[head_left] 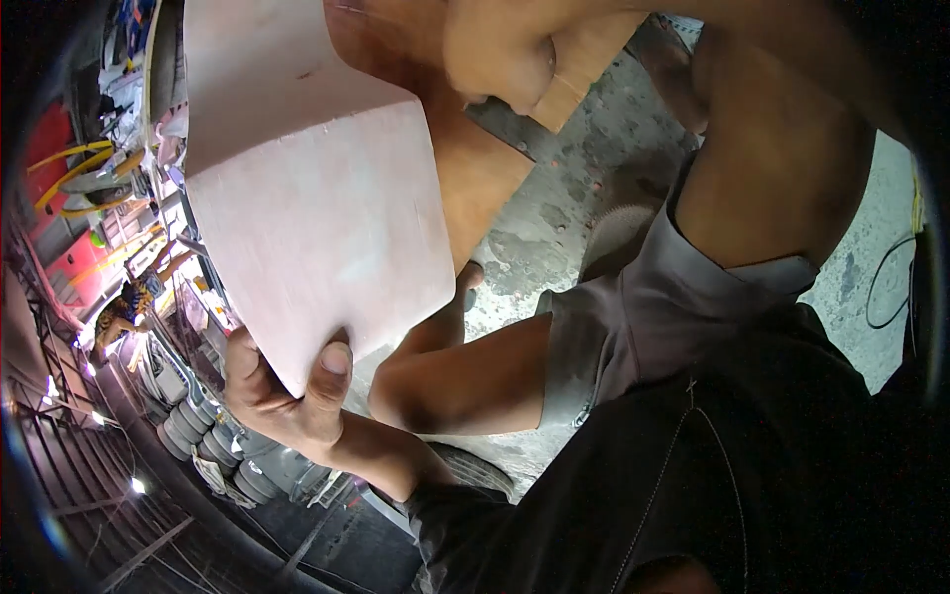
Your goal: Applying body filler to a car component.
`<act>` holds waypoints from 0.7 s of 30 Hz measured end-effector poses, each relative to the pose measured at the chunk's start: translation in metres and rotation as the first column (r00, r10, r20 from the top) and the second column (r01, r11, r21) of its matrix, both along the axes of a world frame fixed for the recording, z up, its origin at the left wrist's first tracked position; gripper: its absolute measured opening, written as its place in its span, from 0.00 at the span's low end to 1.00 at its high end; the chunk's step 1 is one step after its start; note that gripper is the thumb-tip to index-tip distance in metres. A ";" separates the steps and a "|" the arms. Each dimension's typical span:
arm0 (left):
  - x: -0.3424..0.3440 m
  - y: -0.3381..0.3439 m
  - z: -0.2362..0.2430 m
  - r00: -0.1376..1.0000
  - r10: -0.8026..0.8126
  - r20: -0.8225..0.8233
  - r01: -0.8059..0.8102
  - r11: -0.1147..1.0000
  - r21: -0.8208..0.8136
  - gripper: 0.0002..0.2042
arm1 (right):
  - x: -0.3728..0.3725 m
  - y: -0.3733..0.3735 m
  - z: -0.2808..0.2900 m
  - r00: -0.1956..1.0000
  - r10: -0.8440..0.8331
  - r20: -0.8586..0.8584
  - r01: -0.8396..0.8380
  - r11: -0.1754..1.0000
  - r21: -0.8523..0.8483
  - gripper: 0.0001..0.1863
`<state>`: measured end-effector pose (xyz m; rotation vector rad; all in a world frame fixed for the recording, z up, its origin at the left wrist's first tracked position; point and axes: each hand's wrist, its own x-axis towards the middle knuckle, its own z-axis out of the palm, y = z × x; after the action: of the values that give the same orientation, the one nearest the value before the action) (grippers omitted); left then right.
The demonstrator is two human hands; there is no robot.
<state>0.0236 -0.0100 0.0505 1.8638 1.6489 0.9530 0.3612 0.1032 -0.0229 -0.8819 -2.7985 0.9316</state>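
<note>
A: Where is the pale panel (322,233)?
B: In front of the person, to the left, its bent face sloping down to a near corner held by the left hand (292,401).
A: How firm is that grip?
B: The hand is closed on the corner, thumb on top, fingers curled around the left edge and partly hidden. If that pinch slackened, I think the corner could drop or swing toward the bare knee (396,391), which sits just beside it.
A: And the right hand (505,54)?
B: Bent over at the far side, fingers curled, above the brown sheet (485,188). (I can't tell whether it holds anything; its underside is hidden.) With the panel and sheet overlapping, a push there could make one slide on the other, or scuff the panel's smooth face.
A: Any containers?
B: None I can name surely. Far left is clutter (109,247), too jumbled to say what holds what; nearer are stacked grey rounded things (188,436), whose kind I can't make out. A tyre (475,468) lies near, behind the left forearm.
</note>
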 end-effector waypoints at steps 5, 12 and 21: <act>0.003 -0.001 0.002 0.999 0.039 -0.016 -0.039 0.999 -0.011 0.24 | -0.001 0.009 -0.004 1.000 -0.013 -0.003 0.013 1.000 -0.003 0.26; 0.005 -0.003 0.007 1.000 0.017 -0.009 -0.018 0.999 -0.033 0.24 | -0.006 0.027 0.000 0.999 -0.039 -0.017 0.039 0.999 0.008 0.26; 0.016 -0.005 -0.015 1.000 0.004 -0.030 -0.007 0.994 -0.112 0.24 | -0.012 0.041 -0.018 0.999 -0.053 0.003 0.053 0.998 -0.045 0.25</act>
<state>0.0393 -0.0153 0.0352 1.8076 1.6899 0.8205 0.3494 0.1446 -0.0410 -0.9581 -2.7512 0.9909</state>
